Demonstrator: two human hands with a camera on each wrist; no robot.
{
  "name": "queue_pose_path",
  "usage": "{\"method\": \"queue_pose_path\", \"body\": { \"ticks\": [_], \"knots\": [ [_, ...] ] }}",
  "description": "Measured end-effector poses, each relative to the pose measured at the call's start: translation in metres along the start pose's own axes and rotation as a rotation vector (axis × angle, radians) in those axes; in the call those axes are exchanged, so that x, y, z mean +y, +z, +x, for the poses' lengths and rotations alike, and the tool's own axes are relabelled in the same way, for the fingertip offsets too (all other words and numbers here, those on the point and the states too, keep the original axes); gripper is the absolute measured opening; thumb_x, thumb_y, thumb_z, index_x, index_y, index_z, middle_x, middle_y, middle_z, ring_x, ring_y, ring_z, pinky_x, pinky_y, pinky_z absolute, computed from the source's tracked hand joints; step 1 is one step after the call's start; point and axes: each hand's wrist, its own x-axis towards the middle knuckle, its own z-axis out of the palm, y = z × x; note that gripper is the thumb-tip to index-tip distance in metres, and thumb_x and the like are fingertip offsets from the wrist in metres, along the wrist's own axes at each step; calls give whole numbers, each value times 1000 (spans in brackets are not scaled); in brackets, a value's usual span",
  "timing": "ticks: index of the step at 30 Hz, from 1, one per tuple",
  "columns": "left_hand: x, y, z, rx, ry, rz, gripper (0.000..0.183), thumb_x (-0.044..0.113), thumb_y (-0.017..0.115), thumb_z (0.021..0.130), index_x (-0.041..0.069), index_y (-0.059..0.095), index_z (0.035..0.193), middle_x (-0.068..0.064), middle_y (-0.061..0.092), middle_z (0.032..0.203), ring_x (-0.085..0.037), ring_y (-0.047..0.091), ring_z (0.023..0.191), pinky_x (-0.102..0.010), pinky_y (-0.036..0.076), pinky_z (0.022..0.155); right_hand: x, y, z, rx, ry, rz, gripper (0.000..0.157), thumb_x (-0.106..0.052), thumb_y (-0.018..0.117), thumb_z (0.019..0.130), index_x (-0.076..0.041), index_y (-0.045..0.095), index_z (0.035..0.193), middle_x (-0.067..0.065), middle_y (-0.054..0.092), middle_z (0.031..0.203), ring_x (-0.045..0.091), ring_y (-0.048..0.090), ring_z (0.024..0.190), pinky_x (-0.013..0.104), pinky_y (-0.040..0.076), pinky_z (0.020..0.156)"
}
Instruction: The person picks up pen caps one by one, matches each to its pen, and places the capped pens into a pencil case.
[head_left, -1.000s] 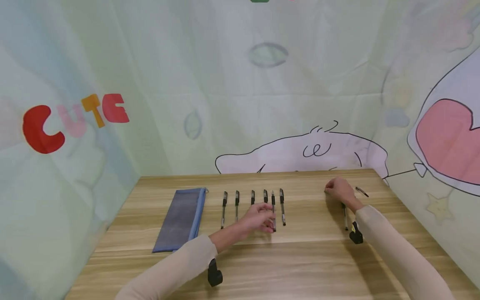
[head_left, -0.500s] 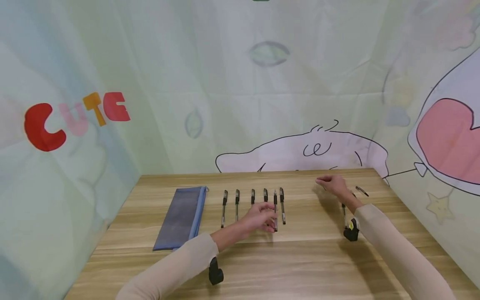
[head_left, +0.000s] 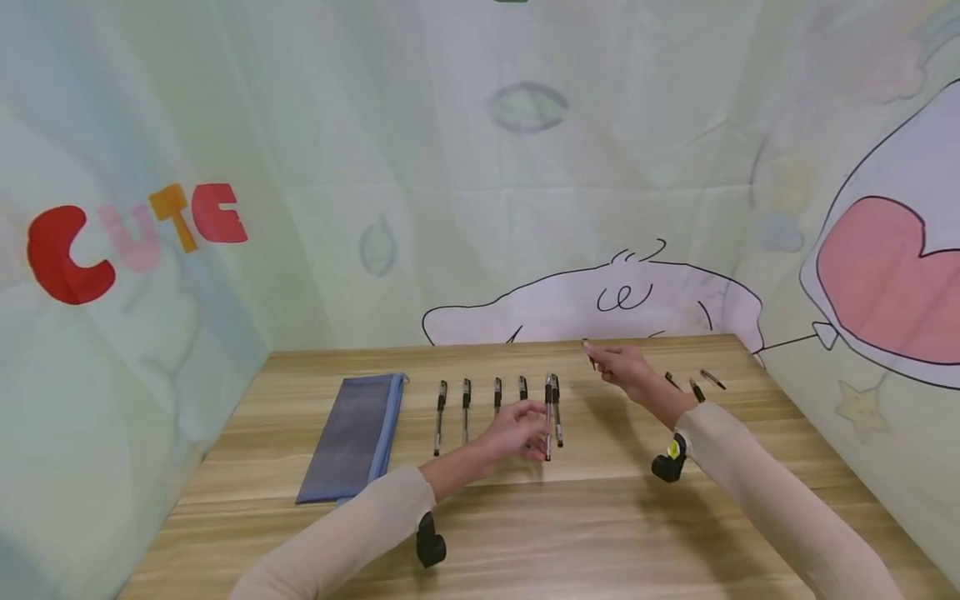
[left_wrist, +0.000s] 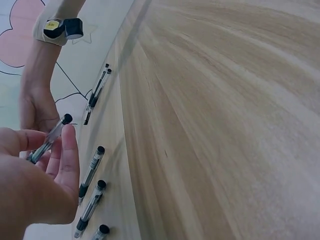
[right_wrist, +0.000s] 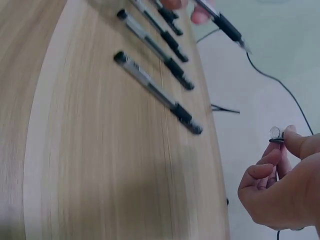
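Observation:
My left hand [head_left: 513, 433] pinches an uncapped gel pen [left_wrist: 49, 140] by its clear barrel, the black end cap showing past the fingers in the left wrist view. In the right wrist view the pen's bare tip points away from that hand. My right hand [head_left: 626, 371], raised over the back of the table, pinches a small clear pen cap [right_wrist: 276, 134] with a dark clip between thumb and fingers. The two hands are apart. Beside the held pen lies a capped pen [head_left: 558, 421], and several more capped pens [head_left: 466, 408] lie in a row left of it.
A blue mesh zip pouch [head_left: 352, 437] lies flat at the left of the wooden table [head_left: 570, 533]. More pens [head_left: 712, 379] lie at the back right, partly hidden by the right arm. A printed curtain [head_left: 450, 167] hangs behind the table.
My right hand has moved left from the pens at the right, rising with the cap toward the left hand. The left hand stays nearly in place, its pen shifting slightly.

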Motion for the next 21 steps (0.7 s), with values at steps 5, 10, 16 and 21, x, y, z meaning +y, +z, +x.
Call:
{"method": "queue_pose_path", "body": {
  "ticks": [5,10,16,21],
  "knots": [
    [-3,0,7,7,6,-5,42,9,64,96,4,57,137,-25,70,113,-15,67,72,-29,64,68,-9,13,0,2,1,16,49,-27,66,101,10,58,132,-10,63,81,2,54,75,16,51,69],
    [-3,2,12,27,19,-25,42,8,63,97,4,56,138,-22,71,107,-15,66,72,-30,64,70,-14,23,0,27,-7,48,42,-26,66,101,6,63,128,-10,68,82,3,57,75,15,52,67],
    [-6,2,16,34,3,-39,42,10,66,95,6,60,136,-21,72,107,-15,67,73,-29,64,69,-15,29,-2,40,-33,94,30,-23,67,100,3,68,114,-9,67,78,3,52,68,15,45,60],
    [-8,3,17,29,-7,-33,42,11,67,96,6,60,137,-19,73,104,-14,67,72,-28,63,68,-13,32,-3,6,-28,119,39,-22,67,100,7,64,126,-11,68,79,2,51,68,14,45,61]
  ]
}}
